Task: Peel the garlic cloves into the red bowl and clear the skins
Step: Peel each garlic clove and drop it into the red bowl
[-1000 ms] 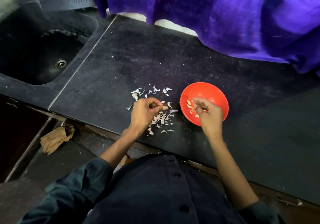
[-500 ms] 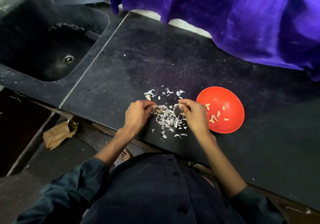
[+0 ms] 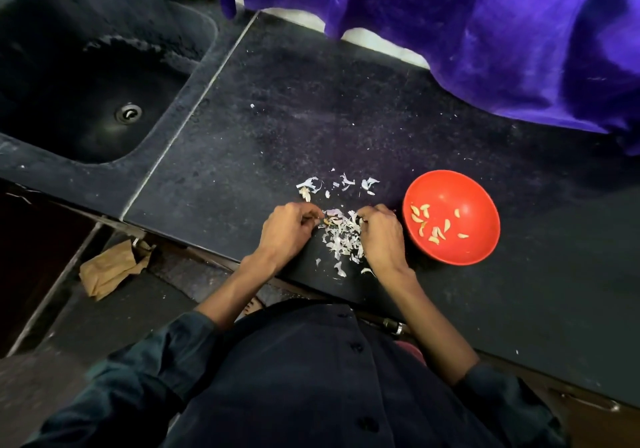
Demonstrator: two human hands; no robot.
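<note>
1. The left hand (image 3: 289, 231) rested at the near edge of the dark worktop (image 3: 277, 129), its fingers curled in around a small brownish garlic clove (image 3: 326, 221) pinched at their tips.
2. The right hand (image 3: 381, 233) sat just right of it, fingers curled down into the heap of skins; whether they held a clove or only skin could not be told.
3. Between the two hands lay the pile of garlic skins (image 3: 341, 236), pale and papery, touching both hands (a few loose flakes had strayed toward the near edge).
4. A smaller scatter of skins (image 3: 341, 183) lay a little farther back on the worktop, apart from the main pile.
5. The red bowl (image 3: 460, 188) stood upright just right of the right hand, near it but not touching.
6. Inside the bowl were about a dozen peeled cloves (image 3: 434, 226), spread loosely over its bottom.
7. Far left, a dark sink (image 3: 52, 67) was set into the worktop, with its drain visible.
8. A purple cloth (image 3: 485, 32) hung over the far right side.
9. A crumpled brown paper (image 3: 110, 267) lay on the floor below, to the left.
</note>
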